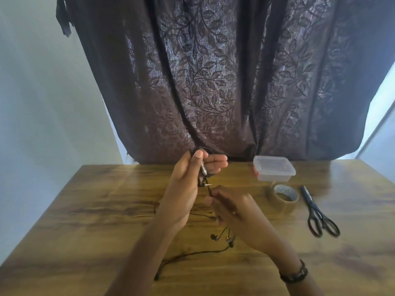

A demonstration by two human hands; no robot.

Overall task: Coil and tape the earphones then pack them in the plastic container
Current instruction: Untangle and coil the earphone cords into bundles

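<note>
The left hand [188, 180] stands upright as a spool, thumb pinning the earphones [222, 238] plug end against straight fingers; the right hand [233, 208] pinches the cord to feed it, buds trailing on the tabletop [85, 210]. Rightward, the lidded plastic container [274, 168], tape roll [283, 198] and scissors [318, 212] wait within reach

Black earphones [222, 237] trail uncoiled across the table; lidded clear plastic container [274, 168] beyond.

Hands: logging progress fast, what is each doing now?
Left hand: holds the earphone cable near its plug.
Right hand: pinches the same cable.
</note>
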